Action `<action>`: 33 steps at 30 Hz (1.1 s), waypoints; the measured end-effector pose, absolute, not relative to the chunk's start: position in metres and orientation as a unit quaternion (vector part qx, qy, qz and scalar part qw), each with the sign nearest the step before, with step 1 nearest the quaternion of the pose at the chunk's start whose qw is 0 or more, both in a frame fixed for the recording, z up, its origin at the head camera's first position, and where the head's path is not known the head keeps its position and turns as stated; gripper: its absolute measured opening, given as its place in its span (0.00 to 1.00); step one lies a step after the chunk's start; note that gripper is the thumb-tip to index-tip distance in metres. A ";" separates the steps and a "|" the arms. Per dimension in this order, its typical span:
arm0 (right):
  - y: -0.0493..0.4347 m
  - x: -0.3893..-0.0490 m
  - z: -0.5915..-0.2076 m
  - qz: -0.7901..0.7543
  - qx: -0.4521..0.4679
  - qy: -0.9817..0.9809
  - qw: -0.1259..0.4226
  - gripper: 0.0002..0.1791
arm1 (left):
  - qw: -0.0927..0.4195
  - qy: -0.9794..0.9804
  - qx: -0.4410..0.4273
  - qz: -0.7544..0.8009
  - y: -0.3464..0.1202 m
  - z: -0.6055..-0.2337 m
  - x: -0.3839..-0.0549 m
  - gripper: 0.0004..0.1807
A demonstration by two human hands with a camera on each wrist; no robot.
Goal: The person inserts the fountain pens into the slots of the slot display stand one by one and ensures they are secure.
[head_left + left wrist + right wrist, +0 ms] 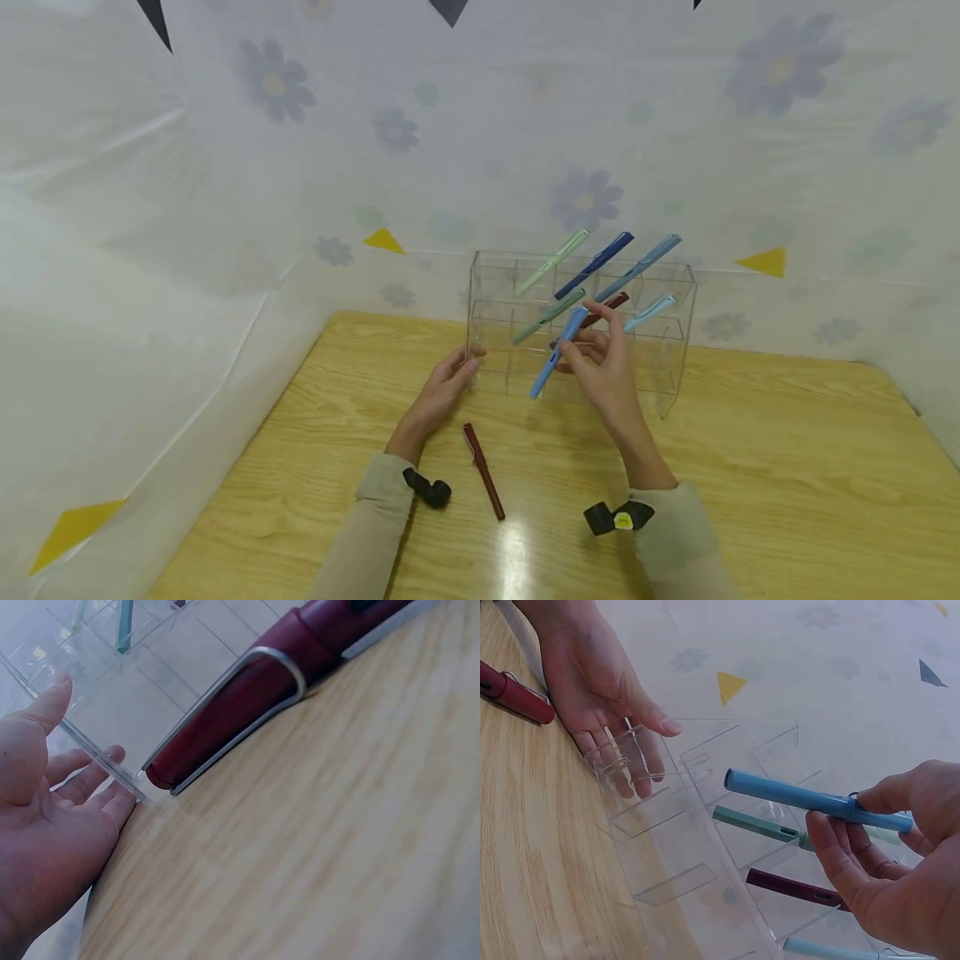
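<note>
My right hand (606, 367) pinches a capped blue pen (555, 358) between thumb and fingers, tilted in front of a clear acrylic pen rack (491, 379). The pen (795, 795) also shows in the right wrist view, over the rack. At the rack's left side is my left hand (442, 387), its fingers loosely extended and touching the side panel (97, 757). Behind the held pen, a green pen (550, 317), a dark red pen (611, 307) and a light blue pen (651, 312) lean in the rack's middle row, the dark red one partly hidden by my right hand.
Slanting in the top row are a pale green pen (555, 260), a navy pen (595, 265) and a grey-blue pen (639, 267). Another dark red pen (484, 471) lies on the wooden table (772, 467) between my forearms. A flowered white curtain (465, 150) hangs behind the rack.
</note>
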State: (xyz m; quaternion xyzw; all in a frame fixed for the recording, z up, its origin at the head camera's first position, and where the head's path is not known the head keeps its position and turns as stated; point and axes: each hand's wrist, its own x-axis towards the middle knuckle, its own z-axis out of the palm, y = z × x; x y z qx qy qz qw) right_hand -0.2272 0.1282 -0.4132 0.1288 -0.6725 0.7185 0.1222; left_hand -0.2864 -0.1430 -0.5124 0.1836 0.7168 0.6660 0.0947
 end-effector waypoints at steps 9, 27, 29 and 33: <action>0.129 -0.230 -0.415 0.738 0.111 -0.639 0.187 0.29 | 0.082 0.724 0.180 0.661 -0.144 -0.513 -0.287 0.27; 0.119 -0.240 -0.442 0.706 0.082 -0.662 0.239 0.21 | 0.084 0.720 0.189 0.662 -0.142 -0.513 -0.287 0.30; 0.118 -0.241 -0.444 0.702 0.078 -0.667 0.239 0.21 | 0.083 0.719 0.190 0.663 -0.142 -0.513 -0.288 0.29; 0.114 -0.241 -0.446 0.690 0.072 -0.682 0.232 0.21 | 0.082 0.718 0.189 0.665 -0.142 -0.514 -0.288 0.28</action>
